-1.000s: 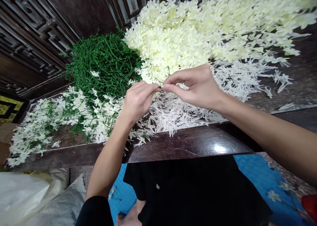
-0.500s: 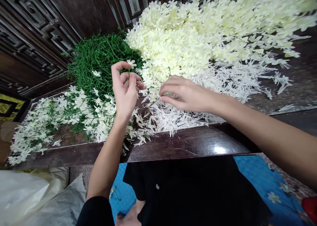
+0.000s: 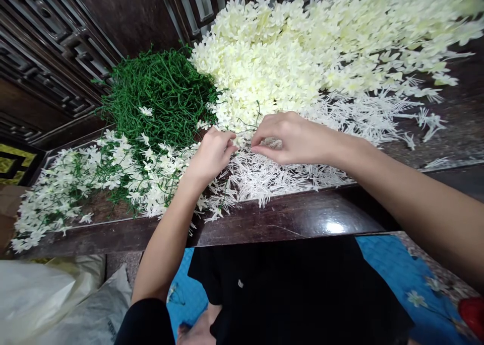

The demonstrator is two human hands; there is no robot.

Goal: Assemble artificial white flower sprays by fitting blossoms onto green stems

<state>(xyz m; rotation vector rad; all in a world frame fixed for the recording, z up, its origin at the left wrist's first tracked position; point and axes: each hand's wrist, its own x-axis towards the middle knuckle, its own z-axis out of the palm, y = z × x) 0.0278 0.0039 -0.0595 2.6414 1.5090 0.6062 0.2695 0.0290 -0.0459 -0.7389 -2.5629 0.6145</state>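
In the head view, with the clock's middle at the view's middle, the left hand (image 3: pixel 212 154) is at 10 o'clock and the right hand (image 3: pixel 289 137) at 2 o'clock. Their tips face each other, near but apart. On each hand the thumb and first finger are bent close, with a narrow gap at most. I cannot tell if they pinch anything. The thin white bits (image 3: pixel 274 179) lie just below and between the hands.

To do this small finger work well, pinch softly, pick one bit at a time, and keep the wrists off the pile.

The cream flowers (image 3: pixel 287 58) make a big heap at 1 o'clock. A curly green stem (image 3: pixel 258 112) pokes up at 12 o'clock, just beside the right hand, and could catch on it. The green heap (image 3: pixel 162 93) is at 10 o'clock, with one white flower (image 3: pixel 145 112) on it. White flowers with green stems (image 3: pixel 155 184) crowd the bench (image 3: pixel 287 219) at 9 o'clock, close to the left arm, which could brush them. Pale bags (image 3: pixel 41 304) sit at 8 o'clock, and a blue mat (image 3: pixel 383 264) shows at 4 o'clock.
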